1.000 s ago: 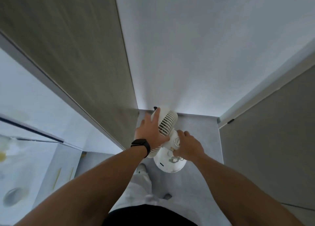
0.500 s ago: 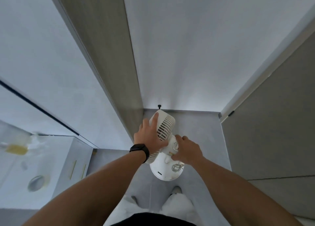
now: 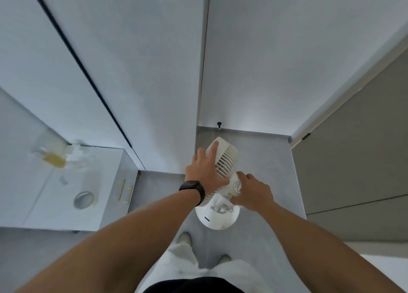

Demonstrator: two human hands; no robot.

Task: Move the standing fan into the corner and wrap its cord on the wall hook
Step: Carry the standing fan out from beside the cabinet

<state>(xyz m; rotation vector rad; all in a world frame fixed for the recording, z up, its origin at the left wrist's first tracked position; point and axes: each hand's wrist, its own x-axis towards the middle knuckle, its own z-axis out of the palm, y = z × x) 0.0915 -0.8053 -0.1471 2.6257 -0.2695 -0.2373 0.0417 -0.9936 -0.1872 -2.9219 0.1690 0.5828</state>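
Observation:
I look straight down at a white standing fan with a slatted head and a round base on the grey floor. My left hand, with a black watch on its wrist, is spread over the side of the fan head. My right hand grips the motor housing behind the head, beside a round knob. The cord lies bundled on top of the base. A small dark wall hook sticks out low on the far wall, beyond the fan head.
A wall edge runs down on the left of the corner. A grey panel closes the right side. A white cabinet stands at left with a tape roll and a yellowish container. My feet are just behind the base.
The view has swung and pulled back from the corner, bringing the cabinet at left into sight. Both hands have stayed on the fan, which sits a little farther from the far wall.

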